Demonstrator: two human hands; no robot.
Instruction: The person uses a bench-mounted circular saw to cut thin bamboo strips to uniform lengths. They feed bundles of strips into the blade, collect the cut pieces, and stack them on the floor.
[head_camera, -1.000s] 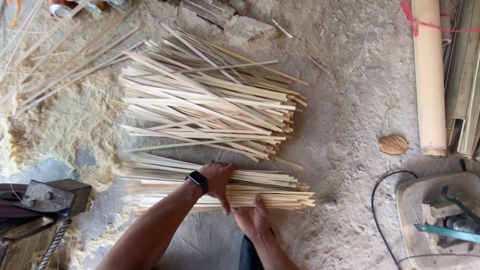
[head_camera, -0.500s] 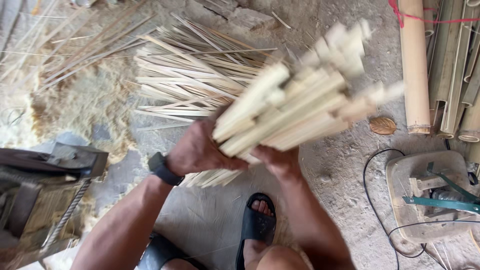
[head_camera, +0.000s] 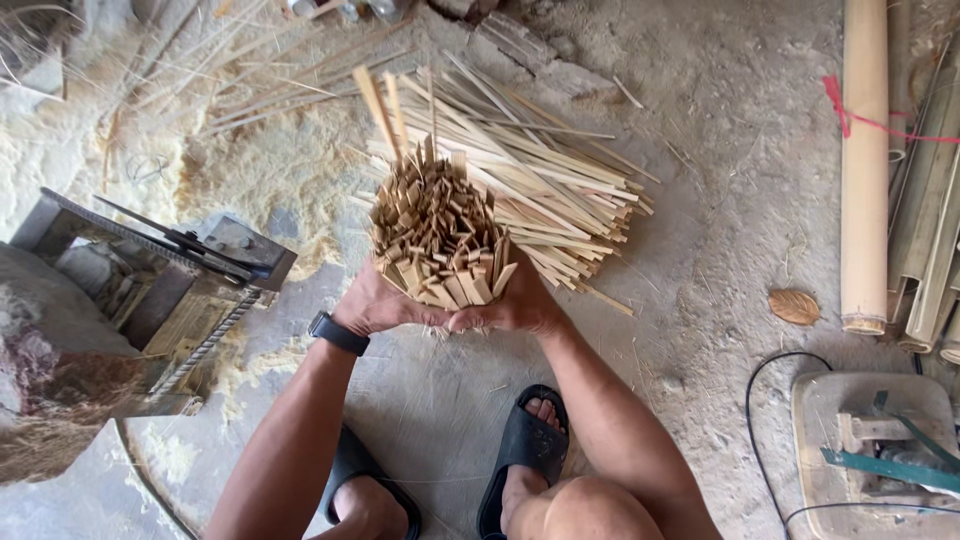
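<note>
Here the bamboo strip bundle (head_camera: 438, 232) stands upright between both hands.

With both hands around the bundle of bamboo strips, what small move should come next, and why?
Probably tap the bundle end-down on the floor to even it. The left hand and right hand hold it upright, but the strip ends stand at uneven heights, and a few strips stick out well above the others.
</note>
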